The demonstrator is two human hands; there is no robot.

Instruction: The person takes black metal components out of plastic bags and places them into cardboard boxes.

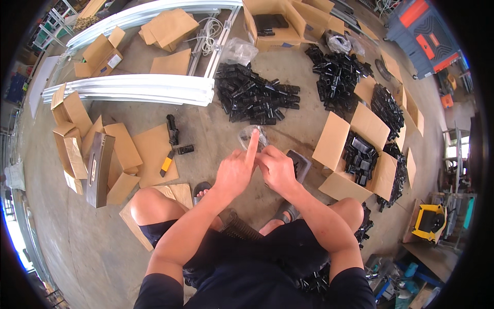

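Both my hands meet in front of my knees, over the floor. My left hand (234, 170) has its index finger stretched out straight, with the other fingers folded in. Against it, the fingers of my right hand (277, 168) are curled in a pinch. Anything between the hands is too small or hidden to make out. Just beyond the fingertips lies a clear plastic bag (263, 135), partly covered by the hands. Beside my right hand a dark tray-like piece (304, 164) rests on the floor. Farther ahead spreads a pile of black plastic parts (247, 92).
At right an open cardboard box (333, 135) holds black parts, with another parts pile (337, 77) beyond it. White metal rails (139, 88) lie at far left. A yellow-handled cutter (167, 162) sits on cardboard near a long brown box (101, 170). A grey-orange case (424, 38) stands far right.
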